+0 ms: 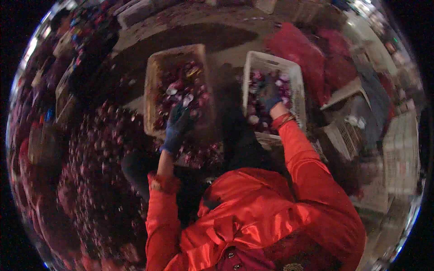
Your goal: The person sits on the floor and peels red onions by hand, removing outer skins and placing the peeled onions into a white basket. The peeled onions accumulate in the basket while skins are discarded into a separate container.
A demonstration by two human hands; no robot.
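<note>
Two plastic crates stand before me, both with purple-red produce that looks like onions. My left hand [178,123], in a dark blue glove, is over the near part of the tan crate [149,91], close to pieces with pale cut or peeled faces [187,100]. Blur hides whether its fingers hold anything. Inside the white crate [298,78] is my right hand [270,93], gloved too, reaching down among the purple pieces [284,89]. Its fingers are dark and blurred, so their grip cannot be told.
A large heap of small purple produce [101,162] covers the floor at left. More pieces [200,155] lie below the tan crate. Red sacks [298,50] are at upper right, with more pale crates [401,152] along the right side. Filled sacks line the far left.
</note>
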